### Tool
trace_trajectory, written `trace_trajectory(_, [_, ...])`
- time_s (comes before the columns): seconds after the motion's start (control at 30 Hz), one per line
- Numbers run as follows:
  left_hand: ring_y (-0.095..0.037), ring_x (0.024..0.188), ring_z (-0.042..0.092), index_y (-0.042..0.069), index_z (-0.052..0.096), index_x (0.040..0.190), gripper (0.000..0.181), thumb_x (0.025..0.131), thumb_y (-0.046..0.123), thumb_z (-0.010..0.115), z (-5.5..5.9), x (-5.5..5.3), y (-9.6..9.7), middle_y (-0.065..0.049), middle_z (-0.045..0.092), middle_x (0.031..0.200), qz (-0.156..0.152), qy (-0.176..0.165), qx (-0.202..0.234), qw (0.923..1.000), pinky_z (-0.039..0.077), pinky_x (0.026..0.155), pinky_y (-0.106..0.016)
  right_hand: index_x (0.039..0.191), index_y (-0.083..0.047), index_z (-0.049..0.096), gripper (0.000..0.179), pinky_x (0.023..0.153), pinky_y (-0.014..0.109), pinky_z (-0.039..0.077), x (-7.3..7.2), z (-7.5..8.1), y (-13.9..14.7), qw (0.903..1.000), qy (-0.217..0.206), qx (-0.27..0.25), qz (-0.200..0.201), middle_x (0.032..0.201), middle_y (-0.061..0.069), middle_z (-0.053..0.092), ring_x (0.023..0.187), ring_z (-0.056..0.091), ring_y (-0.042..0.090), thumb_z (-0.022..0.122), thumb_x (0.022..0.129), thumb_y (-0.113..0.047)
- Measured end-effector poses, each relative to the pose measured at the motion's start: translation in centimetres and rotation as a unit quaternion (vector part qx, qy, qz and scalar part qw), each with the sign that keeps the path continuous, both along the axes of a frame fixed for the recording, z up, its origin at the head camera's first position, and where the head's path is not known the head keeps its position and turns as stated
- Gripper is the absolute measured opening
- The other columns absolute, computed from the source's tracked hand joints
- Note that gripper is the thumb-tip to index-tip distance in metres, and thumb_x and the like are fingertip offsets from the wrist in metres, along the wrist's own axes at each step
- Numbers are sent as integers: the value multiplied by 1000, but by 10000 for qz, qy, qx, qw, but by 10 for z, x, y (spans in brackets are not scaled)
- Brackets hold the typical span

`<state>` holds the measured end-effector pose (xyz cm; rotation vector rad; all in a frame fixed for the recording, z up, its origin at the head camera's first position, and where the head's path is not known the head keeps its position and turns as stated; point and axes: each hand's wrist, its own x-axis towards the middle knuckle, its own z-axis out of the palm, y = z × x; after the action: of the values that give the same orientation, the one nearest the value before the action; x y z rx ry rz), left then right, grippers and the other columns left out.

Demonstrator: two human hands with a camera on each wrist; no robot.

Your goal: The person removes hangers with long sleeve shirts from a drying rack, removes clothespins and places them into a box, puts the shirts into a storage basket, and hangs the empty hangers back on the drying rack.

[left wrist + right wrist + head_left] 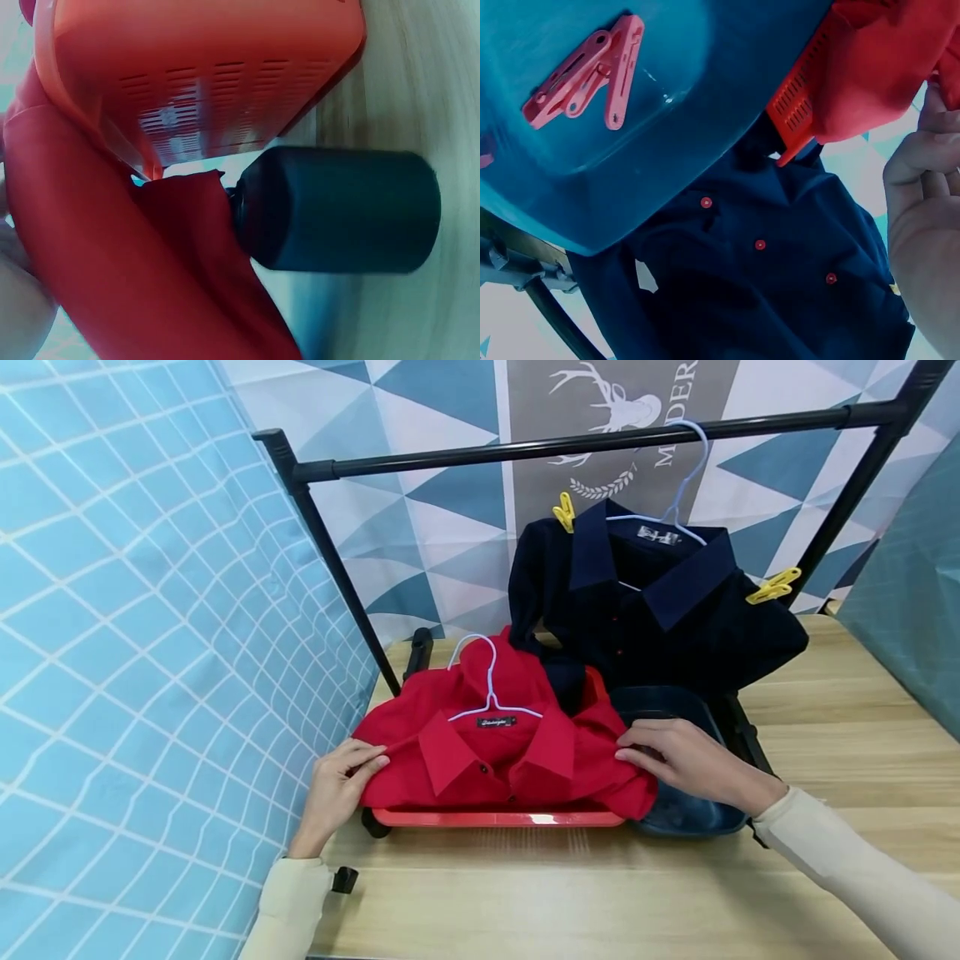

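We are pinching a softly creased red collared shirt (491, 752), which is draping over a smooth, slotted red plastic basket (495, 819). A thin, pale hanger (491, 695) is sitting inside the shirt's pointed collar (546, 747), hook arching upward. Our left hand (337, 781) and right hand (678, 756) are gripping opposite sides in narrow pinches. Small, round, dark buttons (483, 769) are dotting the front.

White capitals "M" and "DER" (683, 392) sideways on wall cloth (540, 410), black bar (510, 451) crossing between them, label (496, 722) on red shirt (540, 783) and tag (659, 535) on navy shirt (652, 647) too small to read
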<state>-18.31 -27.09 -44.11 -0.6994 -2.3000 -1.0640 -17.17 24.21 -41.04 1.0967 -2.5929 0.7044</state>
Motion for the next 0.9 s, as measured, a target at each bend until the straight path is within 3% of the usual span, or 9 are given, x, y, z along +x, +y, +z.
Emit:
trace_trajectory(0.17, [-9,87,61,7,81,106,24,84,-3,81,5,3,-1,3,70,98,-91,3,-401,9992,46,72,-15,104,-23,70,18,66,17,49,1,-3,2,9995,301,79,100,93,-18,64,72,51,-4,78,93,-12])
trace_trajectory(0.43, [-8,80,59,3,81,105,25,81,-4,83,16,5,5,5,68,89,-195,192,-755,9968,46,68,-16,100,-23,59,24,50,14,30,0,-1,3,9965,724,301,285,70,-21,37,53,31,-6,77,91,-10])
trace_trajectory(0.57, [-8,78,58,3,81,106,27,80,-4,83,26,2,13,5,67,88,-265,304,-872,9954,45,66,-16,101,-22,60,24,49,14,28,-2,4,1,9947,939,288,311,70,-19,39,54,30,-4,77,91,-8])
trace_trajectory(0.73, [-10,78,60,3,81,106,27,80,-5,83,41,-3,26,3,67,89,-501,437,-1029,9925,46,69,-16,109,-20,65,18,50,13,30,-4,12,-7,9914,1206,297,419,76,-17,56,55,36,-3,74,95,-13])
trace_trajectory(0.83, [-12,78,61,2,81,105,27,80,-8,82,49,-8,35,1,67,89,-634,621,-1070,9903,48,71,-17,108,-20,65,12,49,14,30,-5,17,-14,9898,1300,354,471,75,-17,56,55,35,-2,70,98,-18])
trace_trajectory(0.9, [-13,79,62,1,81,105,27,80,-10,81,54,-10,40,0,68,90,-703,717,-1066,9892,49,72,-18,105,-20,63,8,48,15,28,-6,20,-18,9888,1350,417,475,71,-16,49,54,33,-2,68,100,-20])
